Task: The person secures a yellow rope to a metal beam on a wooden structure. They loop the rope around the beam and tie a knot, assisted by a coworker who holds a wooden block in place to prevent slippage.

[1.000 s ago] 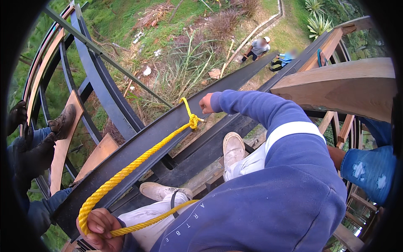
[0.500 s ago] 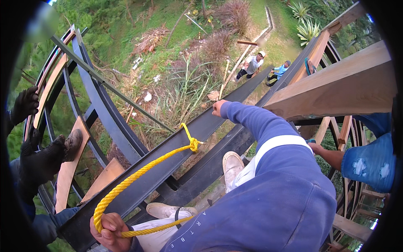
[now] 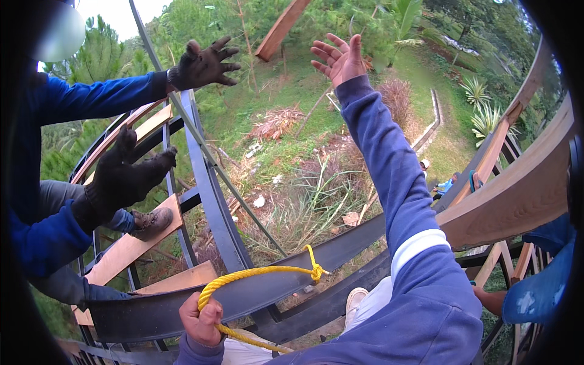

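Note:
My left hand [image 3: 202, 319] is closed round a thick yellow rope [image 3: 252, 272]. From my fist the rope arches to a knotted loop around a dark steel beam [image 3: 359, 238]; its other part runs down across my lap. My right hand [image 3: 340, 59] is stretched far out and up, fingers spread, with nothing in it. To its left a short piece of wood [image 3: 281, 29] hangs tilted in the air, apart from any hand, its upper end cut off by the picture's edge. On the left, a co-worker's gloved hands [image 3: 207, 64] reach toward it, open.
Below the high steel frame lie a grassy slope and two people [image 3: 447, 184], partly hidden. The co-worker's boot [image 3: 152, 223] rests on a plywood strip [image 3: 131, 249]. A slanting metal bar [image 3: 222, 176] crosses at left. A wide curved board [image 3: 511, 194] and another person's knee [image 3: 535, 298] are at right.
The piece of wood has risen from near the people below. My right arm has swung up and out, its hand opening. The co-worker's arms now reach forward. My view has tilted up.

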Demonstrator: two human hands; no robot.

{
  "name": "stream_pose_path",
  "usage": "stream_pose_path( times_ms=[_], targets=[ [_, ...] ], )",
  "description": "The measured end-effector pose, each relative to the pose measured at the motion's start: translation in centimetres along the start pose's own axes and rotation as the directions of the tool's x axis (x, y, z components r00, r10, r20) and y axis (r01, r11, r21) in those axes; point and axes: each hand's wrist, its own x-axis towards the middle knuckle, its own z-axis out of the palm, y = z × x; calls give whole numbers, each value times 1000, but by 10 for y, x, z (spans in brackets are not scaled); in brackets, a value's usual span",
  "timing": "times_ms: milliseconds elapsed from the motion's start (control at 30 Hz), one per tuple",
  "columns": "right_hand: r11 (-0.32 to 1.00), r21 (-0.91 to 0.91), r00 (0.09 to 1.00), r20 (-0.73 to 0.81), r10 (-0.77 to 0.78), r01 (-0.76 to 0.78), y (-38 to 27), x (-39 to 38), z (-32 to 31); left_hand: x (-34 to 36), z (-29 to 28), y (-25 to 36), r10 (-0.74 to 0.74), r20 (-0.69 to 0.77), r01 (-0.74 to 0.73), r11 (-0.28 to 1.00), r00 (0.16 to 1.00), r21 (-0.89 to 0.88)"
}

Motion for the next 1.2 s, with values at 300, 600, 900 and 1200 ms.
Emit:
stream_pose_path(
  times_ms=[300, 600, 900, 1200],
  targets=[
    [698, -470, 786, 14, 618, -540, 131, -195, -25, -10, -11, 2, -76, -42, 77, 996, 996, 34],
    [42, -953, 346, -68, 936, -300, 190, -356, -129, -15, 2, 7, 54, 48, -55, 998, 997, 7],
    [114, -989, 310, 139, 940, 99, 215, -358, -121, -15, -8, 11, -17, -63, 17, 1000, 998, -6],
    [531, -842, 91, 538, 838, 96, 188, -438, -29, -6, -21, 0, 33, -133, -31, 999, 991, 20]
  ],
)
